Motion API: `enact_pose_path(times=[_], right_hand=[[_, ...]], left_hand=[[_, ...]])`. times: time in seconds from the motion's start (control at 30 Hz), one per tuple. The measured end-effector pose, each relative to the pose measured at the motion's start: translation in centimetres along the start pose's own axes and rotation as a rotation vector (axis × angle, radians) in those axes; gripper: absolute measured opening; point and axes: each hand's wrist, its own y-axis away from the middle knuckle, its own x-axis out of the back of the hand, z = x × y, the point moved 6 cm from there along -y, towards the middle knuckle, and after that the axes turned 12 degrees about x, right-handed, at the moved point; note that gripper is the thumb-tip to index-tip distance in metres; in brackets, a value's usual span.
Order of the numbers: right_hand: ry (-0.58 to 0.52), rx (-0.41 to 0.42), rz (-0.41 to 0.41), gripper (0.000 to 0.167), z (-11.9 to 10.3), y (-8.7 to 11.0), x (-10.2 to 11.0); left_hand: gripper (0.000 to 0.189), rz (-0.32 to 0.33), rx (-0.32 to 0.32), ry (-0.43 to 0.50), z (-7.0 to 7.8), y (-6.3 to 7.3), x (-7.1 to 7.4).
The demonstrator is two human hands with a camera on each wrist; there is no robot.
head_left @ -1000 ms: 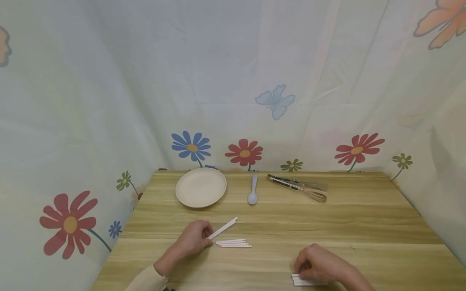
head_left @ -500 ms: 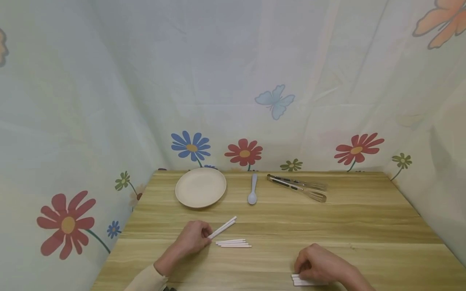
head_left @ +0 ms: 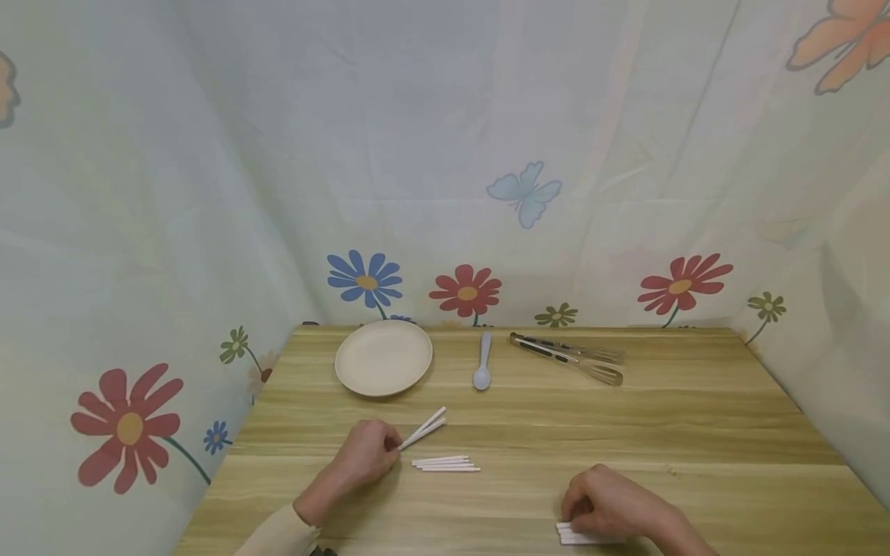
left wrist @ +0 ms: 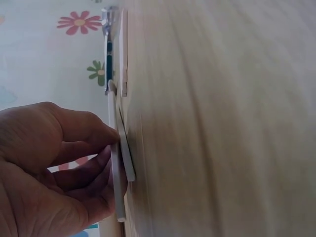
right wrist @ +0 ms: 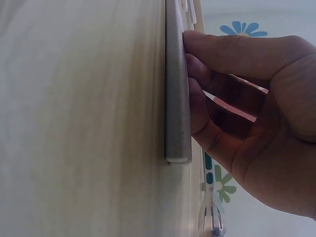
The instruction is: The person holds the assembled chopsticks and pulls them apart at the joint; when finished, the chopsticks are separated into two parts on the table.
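Note:
My left hand (head_left: 368, 452) pinches a slim white stick (left wrist: 116, 173) between thumb and fingers. In the left wrist view a second stick (left wrist: 127, 155) lies close beside it, and the two cross at a small angle. To their right, in the head view, is a small group of several white sticks (head_left: 445, 464) lying nearly side by side. My right hand (head_left: 612, 503) has its fingers curled at another bunch of white sticks (head_left: 580, 538) by the table's near edge, partly covering them. Its thumb and fingertips meet a stick (right wrist: 177, 98) in the right wrist view.
A beige plate (head_left: 384, 360) stands at the back left of the wooden table (head_left: 681, 432). Right of it lie a pale blue spoon (head_left: 483, 363) and metal tongs (head_left: 570, 357) with slotted ends. A flowered curtain (head_left: 445, 139) hangs behind the table.
The two sticks at my left hand have spread apart at their far ends, one turning upward in the head view. My left hand has shifted slightly; the right hand stays put.

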Motion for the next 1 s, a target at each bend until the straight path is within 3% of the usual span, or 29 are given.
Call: enact_pose_path(times=[0.43, 0.63, 0.83, 1.0], right_hand=[[0.02, 0.038, 0.046, 0.013, -0.4, -0.2, 0.8], [0.066, 0.086, 0.101, 0.008, -0.8, -0.5, 1.4], [0.093, 0.138, 0.162, 0.009, -1.3, -0.8, 2.2], [0.096, 0.096, 0.187, 0.008, -1.3, -1.2, 2.8]], left_hand=[[0.011, 0.026, -0.011, 0.042, -0.2, -0.3, 0.2], [0.008, 0.052, -0.051, 0.068, 0.4, -0.2, 0.6], [0.01, 0.056, -0.052, 0.094, 0.9, -0.2, 1.0], [0.01, 0.063, -0.075, 0.101, 1.7, -0.2, 1.5]])
